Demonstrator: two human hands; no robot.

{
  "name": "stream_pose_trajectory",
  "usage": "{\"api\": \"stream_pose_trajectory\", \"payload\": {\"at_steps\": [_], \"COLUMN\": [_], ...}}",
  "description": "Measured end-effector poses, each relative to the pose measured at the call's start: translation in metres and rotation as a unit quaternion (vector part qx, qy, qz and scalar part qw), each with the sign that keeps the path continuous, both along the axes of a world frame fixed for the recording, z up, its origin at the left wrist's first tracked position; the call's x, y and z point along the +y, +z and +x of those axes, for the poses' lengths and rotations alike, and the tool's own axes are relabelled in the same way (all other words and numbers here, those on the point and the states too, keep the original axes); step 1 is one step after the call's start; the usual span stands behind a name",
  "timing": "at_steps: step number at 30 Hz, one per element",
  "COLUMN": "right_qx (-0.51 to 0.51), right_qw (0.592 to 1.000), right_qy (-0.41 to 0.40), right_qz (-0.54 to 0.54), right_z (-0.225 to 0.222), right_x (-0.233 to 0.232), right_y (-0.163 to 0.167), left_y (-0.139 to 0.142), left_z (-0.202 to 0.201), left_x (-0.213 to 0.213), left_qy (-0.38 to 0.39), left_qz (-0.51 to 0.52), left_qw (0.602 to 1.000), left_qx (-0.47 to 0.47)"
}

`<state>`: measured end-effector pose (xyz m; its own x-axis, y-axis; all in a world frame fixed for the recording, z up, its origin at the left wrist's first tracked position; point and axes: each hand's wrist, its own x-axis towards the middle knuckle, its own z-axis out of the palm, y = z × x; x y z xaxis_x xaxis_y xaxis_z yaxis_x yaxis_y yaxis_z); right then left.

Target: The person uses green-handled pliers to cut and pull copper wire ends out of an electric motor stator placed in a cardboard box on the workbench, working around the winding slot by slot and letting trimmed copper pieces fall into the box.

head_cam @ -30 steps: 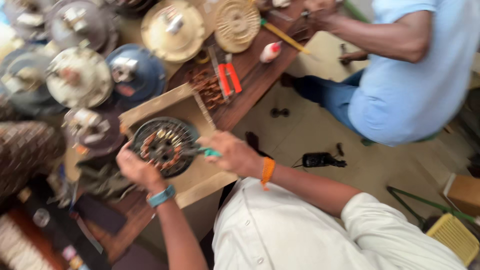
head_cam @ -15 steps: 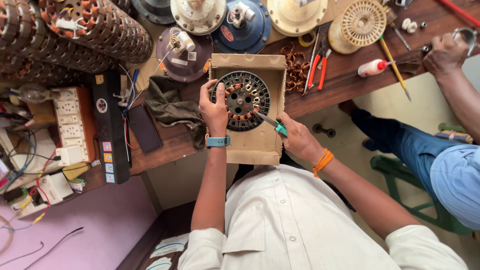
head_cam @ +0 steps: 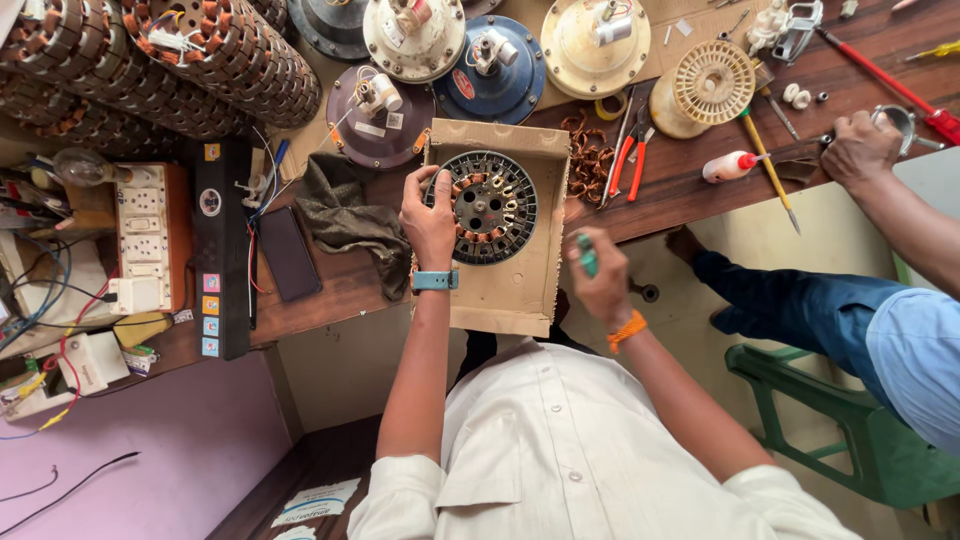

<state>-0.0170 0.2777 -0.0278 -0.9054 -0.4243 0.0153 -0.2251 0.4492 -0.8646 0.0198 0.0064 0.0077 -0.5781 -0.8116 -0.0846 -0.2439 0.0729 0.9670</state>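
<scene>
Since half a second ago the right hand (head_cam: 603, 285) has drawn back off the round grey metal stator with copper windings (head_cam: 490, 206), fingers curled tight around a small teal-handled tool (head_cam: 587, 256) past the wooden surface's (head_cam: 340, 290) near edge. Further left, the left hand (head_cam: 429, 216) grips the stator's left rim, fingers bent. That stator lies in a shallow cardboard tray (head_cam: 510, 290) overhanging the same edge. Red-handled pliers (head_cam: 636, 158) lie right of the tray.

a repair workshop: fan motors (head_cam: 495, 55), stators (head_cam: 230, 50), pliers (head_cam: 632, 150) crowd the bench (head_cam: 690, 185).
</scene>
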Motion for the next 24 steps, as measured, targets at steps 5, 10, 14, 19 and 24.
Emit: {"api": "stream_pose_trajectory", "payload": {"at_steps": [5, 10, 14, 19, 24], "right_qx": [0.164, -0.045, -0.058, -0.015, -0.024], "right_qw": [0.969, 0.977, 0.988, 1.0, 0.992], "right_qy": [0.002, 0.005, -0.058, 0.024, 0.121], "right_qz": [0.187, 0.209, 0.133, 0.011, 0.009], "right_z": [-0.054, -0.092, -0.076, -0.033, 0.007], "right_x": [0.042, 0.042, 0.033, 0.034, 0.008], "right_y": [-0.026, -0.026, 0.007, 0.081, 0.133], "left_y": [-0.025, -0.033, -0.033, -0.039, -0.027], "left_z": [0.003, 0.011, 0.02, 0.025, 0.017], "left_x": [-0.01, -0.011, 0.013, 0.012, -0.022], "left_qy": [-0.052, -0.1, -0.001, -0.003, -0.098], "left_qz": [0.007, 0.229, 0.212, 0.114, 0.126], "left_qw": [0.998, 0.934, 0.945, 0.965, 0.979], "left_qx": [0.04, 0.256, 0.249, 0.235, 0.126]}}
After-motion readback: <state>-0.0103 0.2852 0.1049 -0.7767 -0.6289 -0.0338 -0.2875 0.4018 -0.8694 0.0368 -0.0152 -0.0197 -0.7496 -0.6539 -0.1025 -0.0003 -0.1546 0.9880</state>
